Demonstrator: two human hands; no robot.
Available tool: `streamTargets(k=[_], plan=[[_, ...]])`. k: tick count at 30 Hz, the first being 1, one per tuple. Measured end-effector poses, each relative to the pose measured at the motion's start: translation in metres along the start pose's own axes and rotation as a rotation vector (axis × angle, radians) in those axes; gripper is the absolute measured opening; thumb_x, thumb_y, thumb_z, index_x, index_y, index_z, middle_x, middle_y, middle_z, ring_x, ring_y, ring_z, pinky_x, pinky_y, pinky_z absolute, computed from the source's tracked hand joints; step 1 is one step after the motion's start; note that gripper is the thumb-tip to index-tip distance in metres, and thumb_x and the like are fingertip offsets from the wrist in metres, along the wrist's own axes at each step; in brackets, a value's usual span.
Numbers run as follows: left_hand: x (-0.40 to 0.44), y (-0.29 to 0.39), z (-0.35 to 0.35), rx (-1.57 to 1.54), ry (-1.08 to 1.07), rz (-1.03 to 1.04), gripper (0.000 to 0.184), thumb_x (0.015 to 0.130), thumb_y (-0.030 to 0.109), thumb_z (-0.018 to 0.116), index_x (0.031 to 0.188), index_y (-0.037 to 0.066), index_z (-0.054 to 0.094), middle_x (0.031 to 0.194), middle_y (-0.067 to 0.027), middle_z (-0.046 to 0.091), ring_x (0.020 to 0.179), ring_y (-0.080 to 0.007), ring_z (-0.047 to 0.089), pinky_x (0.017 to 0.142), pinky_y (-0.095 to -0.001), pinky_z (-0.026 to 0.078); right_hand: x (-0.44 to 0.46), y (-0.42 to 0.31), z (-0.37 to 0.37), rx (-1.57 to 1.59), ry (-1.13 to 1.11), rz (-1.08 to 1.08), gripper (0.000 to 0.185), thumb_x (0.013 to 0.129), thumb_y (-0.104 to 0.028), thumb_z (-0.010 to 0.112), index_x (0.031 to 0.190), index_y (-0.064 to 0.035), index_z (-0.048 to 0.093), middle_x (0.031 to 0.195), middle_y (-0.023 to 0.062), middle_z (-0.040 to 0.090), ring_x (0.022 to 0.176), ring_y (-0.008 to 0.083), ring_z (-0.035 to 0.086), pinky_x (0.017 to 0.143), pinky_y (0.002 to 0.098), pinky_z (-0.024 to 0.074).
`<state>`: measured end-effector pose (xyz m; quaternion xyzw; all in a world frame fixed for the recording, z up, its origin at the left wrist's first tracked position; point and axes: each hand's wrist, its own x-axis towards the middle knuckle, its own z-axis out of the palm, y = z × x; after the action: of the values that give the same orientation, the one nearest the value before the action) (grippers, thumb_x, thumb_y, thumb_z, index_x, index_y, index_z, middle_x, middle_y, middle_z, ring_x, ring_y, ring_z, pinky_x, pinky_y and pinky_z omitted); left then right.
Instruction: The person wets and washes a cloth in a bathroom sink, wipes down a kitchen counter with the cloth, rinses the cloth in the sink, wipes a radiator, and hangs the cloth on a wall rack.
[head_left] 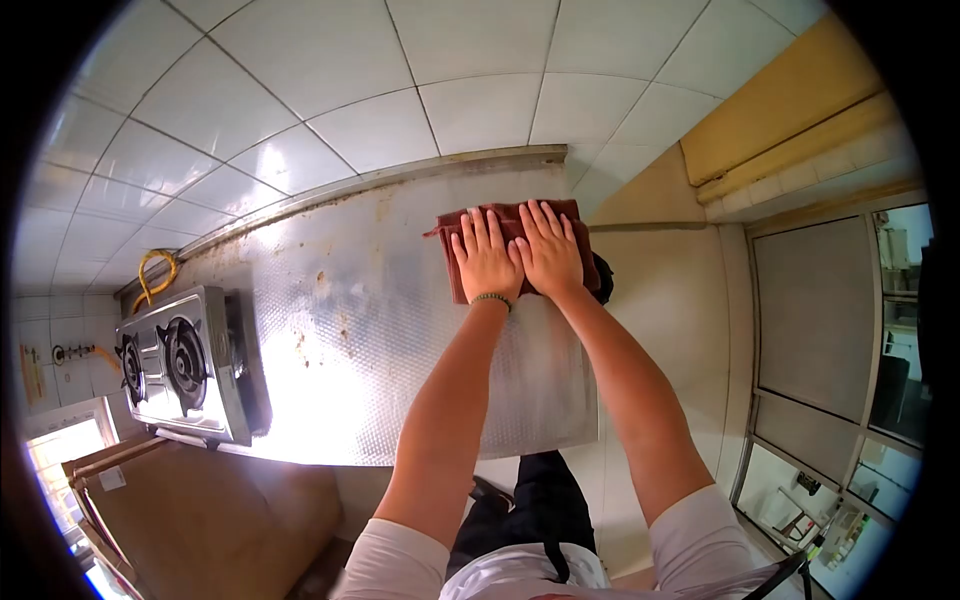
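Observation:
A folded brown cloth (462, 285) lies near the right end of the metal countertop (400, 240). My left hand (488, 258) rests flat on it with the fingers stretched out and a beaded bracelet at the wrist. Beside it, my right hand (549, 250) is also spread flat on the cloth, the two thumbs close together. Neither hand grips the cloth; both press on it from above. Something black (603, 278) shows partly behind the cloth's right edge; I cannot make out what it is. Brown stains (322, 277) mark the metal to the left.
A two-burner gas stove (185, 365) stands at the counter's left end, with a yellow hose (155, 275) behind it. White wall tiles (480, 110) rise along the back. A brown panel (210, 520) is at lower left, and a framed glass partition (815, 310) at right.

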<state>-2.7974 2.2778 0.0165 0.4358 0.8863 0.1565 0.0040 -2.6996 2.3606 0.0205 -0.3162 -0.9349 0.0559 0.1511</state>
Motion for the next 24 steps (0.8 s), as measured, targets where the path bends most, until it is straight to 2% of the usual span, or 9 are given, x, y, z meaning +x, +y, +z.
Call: streamTargets(k=[6,7,8,12,16,24], plan=[[0.064,0.004,0.010,-0.031,0.012,-0.014,0.064,0.098,0.038,0.040,0.152,0.004,0.040,0.162,-0.0155,0.030,0.152,-0.0317,0.022,0.123,-0.0509,0.013,0.066,0.028,0.018,0.007,0.008,-0.033,0.052,0.103,-0.033,0.043,0.149,-0.0097,0.044,0.155,0.0095,0.042,0.143,0.0276,0.038,0.118,0.0488,0.0288],[0.070,0.003,0.014,-0.019,0.034,-0.002,0.065,0.098,0.040,0.041,0.152,0.003,0.039,0.162,-0.0165,0.031,0.151,-0.0330,0.024,0.122,-0.0517,0.016,0.071,0.029,0.020,0.016,0.006,-0.044,0.051,0.103,-0.033,0.043,0.149,-0.0097,0.045,0.155,0.0094,0.042,0.143,0.0276,0.039,0.118,0.0488,0.0290],[0.073,0.003,0.016,-0.016,0.041,0.001,0.065,0.098,0.040,0.042,0.152,0.003,0.039,0.162,-0.0163,0.031,0.151,-0.0331,0.024,0.122,-0.0518,0.016,0.074,0.029,0.020,0.034,0.024,-0.038,0.051,0.101,-0.032,0.046,0.146,-0.0092,0.048,0.153,0.0092,0.046,0.142,0.0263,0.040,0.118,0.0484,0.0285],[0.076,0.001,0.014,-0.014,0.029,0.002,0.066,0.098,0.039,0.043,0.152,0.003,0.038,0.162,-0.0175,0.030,0.151,-0.0342,0.025,0.122,-0.0521,0.016,0.076,0.027,0.021,-0.011,0.004,-0.045,0.053,0.101,-0.033,0.045,0.147,-0.0069,0.046,0.153,0.0097,0.044,0.142,0.0270,0.039,0.118,0.0485,0.0281],[0.058,-0.006,0.013,-0.055,0.019,0.009,0.066,0.098,0.039,0.039,0.154,0.004,0.035,0.163,-0.0177,0.027,0.151,-0.0339,0.022,0.123,-0.0511,0.015,0.062,0.016,0.023,-0.043,-0.018,-0.046,0.055,0.103,-0.034,0.041,0.149,-0.0053,0.042,0.154,0.0105,0.042,0.144,0.0279,0.036,0.120,0.0483,0.0267],[-0.049,-0.038,-0.018,-0.054,-0.003,0.012,0.065,0.097,0.037,0.041,0.154,0.004,0.036,0.163,-0.0176,0.028,0.151,-0.0340,0.023,0.122,-0.0509,0.017,-0.035,-0.044,0.010,-0.070,-0.109,-0.010,0.059,0.102,-0.035,0.040,0.152,-0.0058,0.037,0.160,0.0112,0.034,0.148,0.0281,0.030,0.122,0.0476,0.0211]])
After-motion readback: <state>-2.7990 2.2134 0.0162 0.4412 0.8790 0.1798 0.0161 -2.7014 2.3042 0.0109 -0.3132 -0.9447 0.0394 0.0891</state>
